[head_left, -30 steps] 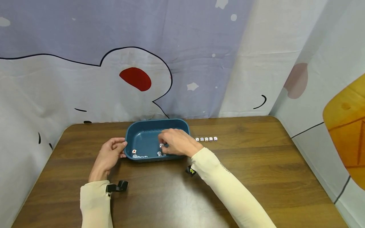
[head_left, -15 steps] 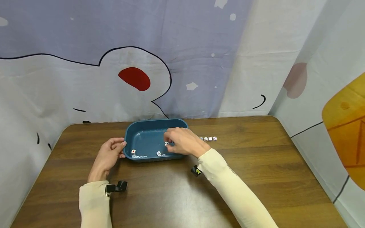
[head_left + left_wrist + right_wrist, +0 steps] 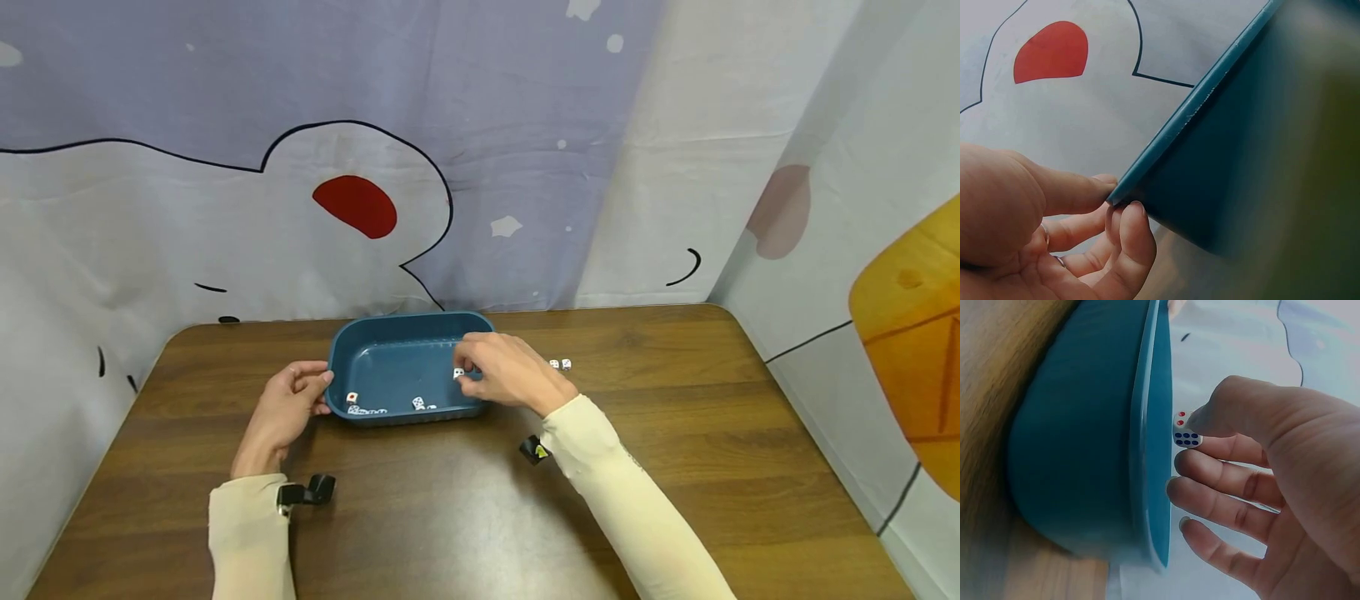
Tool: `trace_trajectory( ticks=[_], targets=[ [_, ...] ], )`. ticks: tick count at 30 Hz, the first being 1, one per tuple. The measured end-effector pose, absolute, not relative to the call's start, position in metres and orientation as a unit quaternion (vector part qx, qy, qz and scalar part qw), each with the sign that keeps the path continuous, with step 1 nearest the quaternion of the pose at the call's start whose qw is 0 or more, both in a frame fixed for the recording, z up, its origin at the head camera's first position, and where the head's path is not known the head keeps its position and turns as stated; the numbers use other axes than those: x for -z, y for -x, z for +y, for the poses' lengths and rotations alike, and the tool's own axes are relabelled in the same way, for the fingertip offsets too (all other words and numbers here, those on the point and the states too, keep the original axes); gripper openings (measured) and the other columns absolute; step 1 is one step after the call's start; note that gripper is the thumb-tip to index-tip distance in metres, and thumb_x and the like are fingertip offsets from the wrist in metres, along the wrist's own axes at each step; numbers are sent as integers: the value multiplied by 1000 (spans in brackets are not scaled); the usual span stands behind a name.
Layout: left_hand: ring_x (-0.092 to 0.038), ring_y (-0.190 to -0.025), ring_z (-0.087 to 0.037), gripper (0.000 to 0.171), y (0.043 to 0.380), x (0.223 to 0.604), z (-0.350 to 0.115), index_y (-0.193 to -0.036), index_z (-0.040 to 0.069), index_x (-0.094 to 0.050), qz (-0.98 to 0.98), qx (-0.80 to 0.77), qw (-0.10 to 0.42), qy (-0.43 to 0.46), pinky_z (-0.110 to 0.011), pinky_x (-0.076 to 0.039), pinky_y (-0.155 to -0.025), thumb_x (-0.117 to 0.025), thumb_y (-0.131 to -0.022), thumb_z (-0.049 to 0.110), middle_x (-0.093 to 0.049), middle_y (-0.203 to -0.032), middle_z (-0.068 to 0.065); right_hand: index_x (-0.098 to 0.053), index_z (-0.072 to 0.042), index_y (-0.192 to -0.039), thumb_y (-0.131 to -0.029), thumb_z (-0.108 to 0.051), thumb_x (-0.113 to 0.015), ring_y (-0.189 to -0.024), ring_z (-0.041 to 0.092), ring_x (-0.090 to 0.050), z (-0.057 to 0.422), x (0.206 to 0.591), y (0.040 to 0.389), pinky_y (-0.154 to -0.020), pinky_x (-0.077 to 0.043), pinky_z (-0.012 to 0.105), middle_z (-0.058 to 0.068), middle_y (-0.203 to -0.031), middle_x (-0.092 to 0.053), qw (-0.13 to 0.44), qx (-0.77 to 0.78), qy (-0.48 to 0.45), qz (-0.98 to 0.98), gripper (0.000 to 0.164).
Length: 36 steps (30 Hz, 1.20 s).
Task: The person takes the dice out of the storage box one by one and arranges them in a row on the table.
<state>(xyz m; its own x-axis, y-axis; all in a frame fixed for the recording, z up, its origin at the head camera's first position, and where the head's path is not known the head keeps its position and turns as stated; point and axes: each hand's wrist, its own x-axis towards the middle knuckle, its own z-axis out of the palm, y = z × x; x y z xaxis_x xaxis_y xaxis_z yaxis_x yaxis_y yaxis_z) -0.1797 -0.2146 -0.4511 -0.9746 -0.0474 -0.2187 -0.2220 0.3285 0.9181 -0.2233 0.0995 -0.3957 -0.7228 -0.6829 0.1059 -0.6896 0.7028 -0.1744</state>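
Note:
A blue-green plastic basin (image 3: 408, 417) sits near the table's back edge. My left hand (image 3: 281, 412) pinches its left rim, thumb on one side and curled fingers on the other in the left wrist view. Between thumb and index finger of my right hand (image 3: 513, 375) is a white die (image 3: 1186, 434), its red two and blue six showing. This hand is raised over the basin's right end, just above the rim in the right wrist view. Several white dice (image 3: 363, 411) lie along the basin's front inside, one with a red dot (image 3: 352, 397), and a small cluster (image 3: 418, 403) lies farther right.
Right of the basin, two dice (image 3: 560, 364) of a row show on the wooden table (image 3: 645, 433); my right hand hides the others. A printed curtain (image 3: 525, 167) hangs right behind the table. Each wrist wears a small black camera.
My right hand has moved right and slightly up from the basin's middle, carrying the die and covering more of the row. The left hand has stayed at the rim.

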Motion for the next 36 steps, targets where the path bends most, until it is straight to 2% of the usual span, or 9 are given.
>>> trace_trajectory(
  ticks=[7,16,21,28,36],
  targets=[
    [-58,-80,-7,46,178,451,-216,-138,-1,-42,812,-573,74,84,-24,-58,-72,-47,-102,27,-59,-111,-16,-64,-24,-87,-82,-25,-65,-70,5,-50,112,398,222,-61,-43,21,-9,-86,-60,16,-116,-359,-926,5],
    [-58,-80,-8,47,178,451,-216,-138,-1,-41,809,-577,77,86,-25,-58,-73,-47,-102,28,-59,-108,-15,-66,-23,-89,-83,-23,-67,-79,4,-58,128,399,219,-68,-49,20,-11,-88,-62,19,-150,-340,-928,6],
    [-58,-80,-8,47,178,450,-214,-138,0,-42,810,-574,78,88,-24,-58,-72,-47,-102,28,-59,-109,-15,-66,-21,-89,-82,-20,-67,-77,8,-61,138,399,218,-67,-48,21,-9,-87,-63,18,-167,-340,-925,7],
    [-58,-78,-8,46,179,450,-214,-137,-1,-42,811,-574,73,83,-23,-57,-70,-48,-102,27,-60,-106,-14,-66,-19,-90,-82,-18,-65,-76,6,-57,152,401,220,-68,-48,20,-6,-86,-63,17,-176,-324,-929,8],
    [-58,-78,-8,45,177,450,-215,-137,-1,-43,812,-573,73,82,-26,-58,-72,-48,-102,26,-60,-106,-15,-66,-18,-90,-81,-16,-64,-78,11,-60,164,405,221,-69,-48,21,-6,-87,-64,13,-184,-317,-930,9]
  ],
)
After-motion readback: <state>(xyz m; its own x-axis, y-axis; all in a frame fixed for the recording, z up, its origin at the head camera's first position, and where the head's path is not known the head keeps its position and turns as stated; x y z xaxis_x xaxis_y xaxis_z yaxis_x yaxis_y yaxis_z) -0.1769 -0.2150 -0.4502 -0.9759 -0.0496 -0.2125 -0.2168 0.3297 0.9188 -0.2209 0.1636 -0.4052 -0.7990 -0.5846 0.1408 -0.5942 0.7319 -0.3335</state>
